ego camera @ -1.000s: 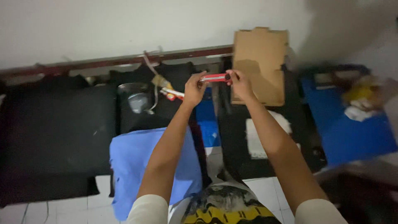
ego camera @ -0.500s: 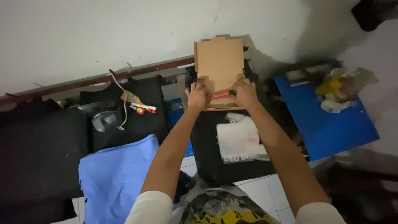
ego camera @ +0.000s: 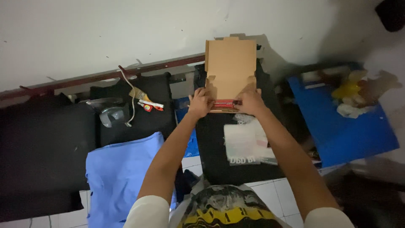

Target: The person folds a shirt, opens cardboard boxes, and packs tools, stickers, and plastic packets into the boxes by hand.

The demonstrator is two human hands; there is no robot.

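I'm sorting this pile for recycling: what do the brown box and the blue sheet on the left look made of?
The brown box looks like matte corrugated cardboard: flat tan panels with die-cut tabs and fold lines. The blue sheet looks like soft woven or knit fabric, matte, with limp folds and a hemmed edge; the exact fibre cannot be told.

Cardboard box (ego camera: 230,69) probably against wall (ego camera: 105,33)

A white tiled floor (ego camera: 270,198) is covered along the wall by black cloths (ego camera: 42,143). A light blue cloth (ego camera: 122,173) is spread on the tiles beside a blue board (ego camera: 350,126), and clear plastic bags (ego camera: 247,141) are laid on the middle black cloth (ego camera: 240,164).
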